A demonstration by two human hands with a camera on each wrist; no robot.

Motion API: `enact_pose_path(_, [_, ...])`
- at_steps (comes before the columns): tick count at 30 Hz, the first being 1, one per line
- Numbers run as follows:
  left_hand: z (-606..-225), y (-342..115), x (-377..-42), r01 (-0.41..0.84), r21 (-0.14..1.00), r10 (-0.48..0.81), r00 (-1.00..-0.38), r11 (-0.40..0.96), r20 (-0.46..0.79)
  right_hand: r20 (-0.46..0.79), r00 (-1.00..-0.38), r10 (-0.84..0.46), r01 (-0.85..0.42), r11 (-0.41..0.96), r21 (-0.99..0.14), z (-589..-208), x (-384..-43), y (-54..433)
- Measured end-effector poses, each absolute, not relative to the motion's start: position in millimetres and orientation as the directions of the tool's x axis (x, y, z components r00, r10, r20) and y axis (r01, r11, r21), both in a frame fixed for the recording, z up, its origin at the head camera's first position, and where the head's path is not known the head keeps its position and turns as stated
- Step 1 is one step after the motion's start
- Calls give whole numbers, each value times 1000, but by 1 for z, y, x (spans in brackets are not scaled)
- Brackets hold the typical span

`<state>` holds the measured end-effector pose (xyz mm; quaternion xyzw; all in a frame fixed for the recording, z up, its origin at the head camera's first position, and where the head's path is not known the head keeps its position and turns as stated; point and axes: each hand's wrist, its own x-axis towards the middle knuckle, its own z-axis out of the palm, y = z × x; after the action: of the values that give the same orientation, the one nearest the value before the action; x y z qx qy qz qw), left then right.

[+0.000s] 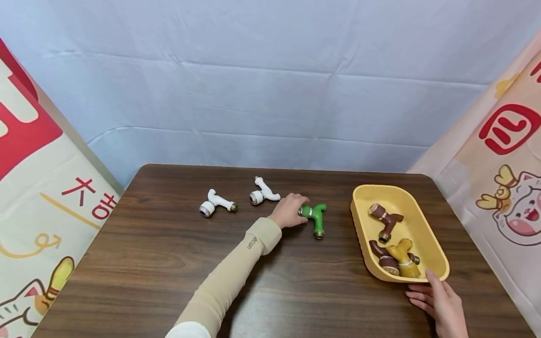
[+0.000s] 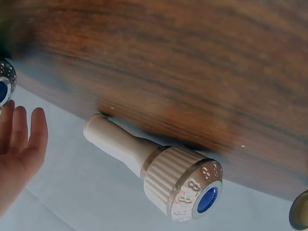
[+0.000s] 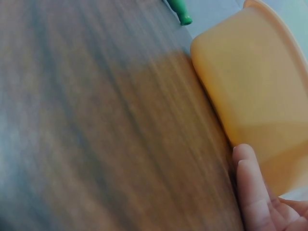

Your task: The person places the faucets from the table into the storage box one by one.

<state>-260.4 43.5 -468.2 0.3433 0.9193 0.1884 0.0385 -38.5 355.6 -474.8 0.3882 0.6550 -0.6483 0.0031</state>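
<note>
Fingers and thumb of the left hand sit about the knob of the green tap on my feed, the gap between them narrow; from here I can't tell whether they pinch it or merely touch it. The tap lies on the table just right of that grip, its brass threaded end pointing back toward the wearer.

Close on the left of the same hand, almost at the knuckles, I see one white tap; its twin lies farther left. In the left wrist view I get a blue disc in a clear cap on a white tap. Behind the hand runs a beige sleeve.

I have the right hand holding the yellow tray by its near right corner, thumb over the rim and fingers against the outer wall. Inside, nearest that grip, a yellow tap rests against a brown tap; a second brown tap lies deeper in, farther from the hand.

Beyond both hands, past the far table edge, I see pale cloth hanging, with printed banners to either side.
</note>
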Motion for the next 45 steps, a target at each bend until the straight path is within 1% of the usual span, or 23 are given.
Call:
enact_pose_path(7, [-470, 46, -263, 618, 366, 654, -756, 696, 32, -509, -702, 497, 512, -144, -847, -477, -39, 356])
enact_pose_path(17, [-469, 48, -263, 618, 399, 664, -748, 677, 31, -508, -704, 496, 511, -143, -848, -476, -39, 357])
enact_pose_path(33, [-459, 51, -251, 625, 467, 634, -756, 625, 163, -504, -731, 460, 492, -157, -856, -480, -37, 361])
enact_pose_path(45, [-443, 58, -245, 652, 472, 622, -743, 593, 245, -505, -722, 472, 491, -164, -855, -480, -38, 360])
